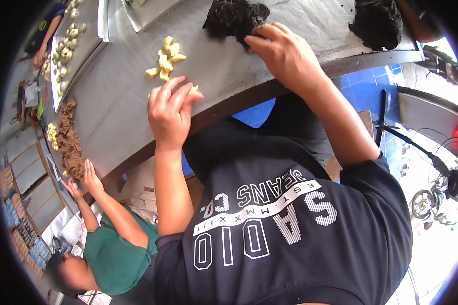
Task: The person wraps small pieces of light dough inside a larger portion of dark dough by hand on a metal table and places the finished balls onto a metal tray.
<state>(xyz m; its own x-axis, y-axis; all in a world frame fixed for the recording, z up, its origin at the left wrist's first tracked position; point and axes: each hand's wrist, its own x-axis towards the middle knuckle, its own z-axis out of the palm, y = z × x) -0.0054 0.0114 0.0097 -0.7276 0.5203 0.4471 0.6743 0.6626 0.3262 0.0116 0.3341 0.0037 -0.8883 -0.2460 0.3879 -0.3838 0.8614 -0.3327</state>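
Observation:
My left hand (169, 114) is over the metal table, fingers curled, with a small pale-yellow dough piece (193, 91) between thumb and fingers. Just beyond it lies a loose cluster of similar folded yellow dough pieces (165, 61). My right hand (288, 57) reaches to a black, sticky-looking lump of paste (235, 19) at the far side. Its thumb and fingers close on the near edge of that lump; the fingertips are partly hidden.
A second black lump (376, 24) sits at the far right. Leftward, a tray (105, 20) borders pale round balls (66, 51), and a brown crumbly mass (68, 140) lies near a co-worker in green (118, 246). Another person's arm (47, 38) shows at far left.

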